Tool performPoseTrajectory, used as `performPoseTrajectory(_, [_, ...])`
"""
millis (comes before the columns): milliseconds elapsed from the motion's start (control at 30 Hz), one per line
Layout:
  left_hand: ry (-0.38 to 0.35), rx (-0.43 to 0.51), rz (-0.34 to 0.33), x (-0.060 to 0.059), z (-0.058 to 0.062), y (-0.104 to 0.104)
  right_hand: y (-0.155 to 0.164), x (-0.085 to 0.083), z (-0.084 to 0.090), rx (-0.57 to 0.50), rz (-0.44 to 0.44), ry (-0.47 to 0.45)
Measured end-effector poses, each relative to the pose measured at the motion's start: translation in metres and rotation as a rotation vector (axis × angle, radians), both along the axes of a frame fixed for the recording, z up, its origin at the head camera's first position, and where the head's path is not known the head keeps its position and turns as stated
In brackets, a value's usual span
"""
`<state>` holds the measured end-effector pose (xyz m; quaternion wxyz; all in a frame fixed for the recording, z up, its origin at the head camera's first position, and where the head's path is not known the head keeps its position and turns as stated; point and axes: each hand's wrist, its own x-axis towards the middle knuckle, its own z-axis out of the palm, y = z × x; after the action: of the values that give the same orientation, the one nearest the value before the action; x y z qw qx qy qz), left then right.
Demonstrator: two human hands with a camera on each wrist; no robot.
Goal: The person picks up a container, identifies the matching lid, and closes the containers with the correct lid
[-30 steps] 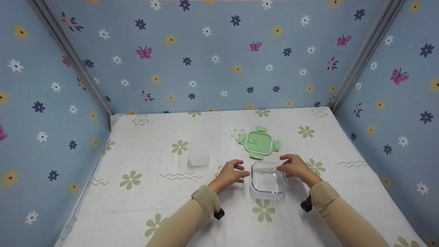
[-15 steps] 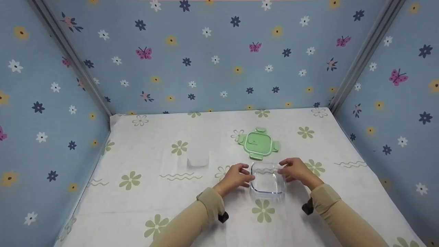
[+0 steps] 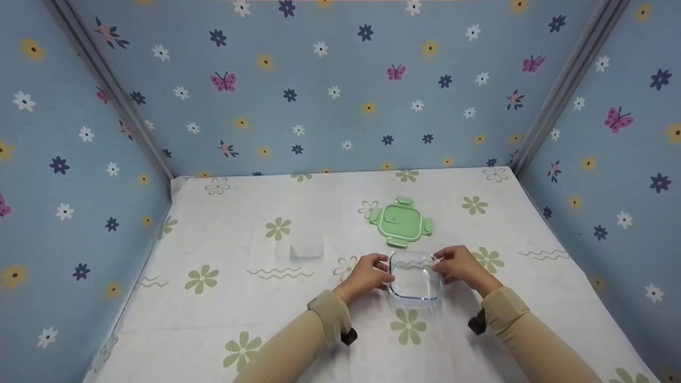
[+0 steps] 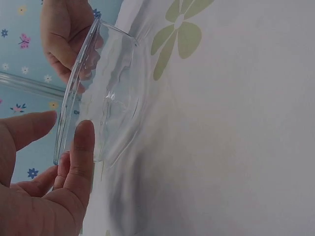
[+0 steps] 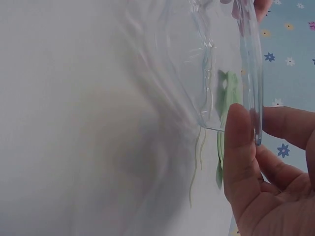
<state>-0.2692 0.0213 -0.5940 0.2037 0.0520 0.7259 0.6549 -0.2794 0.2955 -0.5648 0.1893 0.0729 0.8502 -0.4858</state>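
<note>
left hand point(image 3: 367, 275) grips glass dish point(image 3: 415, 281) left rim | right hand point(image 3: 458, 266) grips right rim | dish on bench point(image 3: 239, 298) | green lid point(image 3: 400, 222) just behind

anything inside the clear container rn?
Nothing visible inside the clear container: the flowered tablecloth shows through its base. Left hand and right hand hold its opposite sides. The green lid lies apart, behind it.

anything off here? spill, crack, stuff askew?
Nothing stands out. The clear container sits upright on the tablecloth, left hand and right hand at its sides. The green lid lies flat behind it. No visible spill or crack.
</note>
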Motion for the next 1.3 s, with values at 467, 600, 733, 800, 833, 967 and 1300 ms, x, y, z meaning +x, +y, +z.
performPoseTrajectory(467, [-0.007, 0.036, 0.015, 0.000, 0.000, 0.004, 0.000, -0.001, -0.002, -0.008, 0.003, 0.030])
performPoseTrajectory(600, [-0.016, 0.028, 0.018, 0.000, 0.000, 0.004, -0.001, -0.002, 0.000, 0.000, 0.021, 0.039])
performPoseTrajectory(733, [-0.017, 0.022, 0.023, -0.001, 0.001, 0.001, -0.002, -0.004, 0.003, -0.014, 0.036, 0.050])
performPoseTrajectory(800, [-0.012, 0.029, 0.025, -0.001, 0.002, -0.001, -0.003, -0.005, 0.005, -0.019, 0.034, 0.052])
performPoseTrajectory(833, [-0.010, 0.031, 0.027, -0.001, 0.002, -0.002, -0.005, -0.006, 0.005, -0.023, 0.029, 0.051])
performPoseTrajectory(967, [-0.004, 0.042, 0.030, 0.000, 0.006, -0.009, -0.011, -0.008, 0.007, -0.033, 0.035, 0.050])
performPoseTrajectory(1300, [-0.025, 0.034, 0.046, 0.004, 0.011, -0.033, -0.033, -0.013, 0.007, -0.067, 0.044, 0.036])
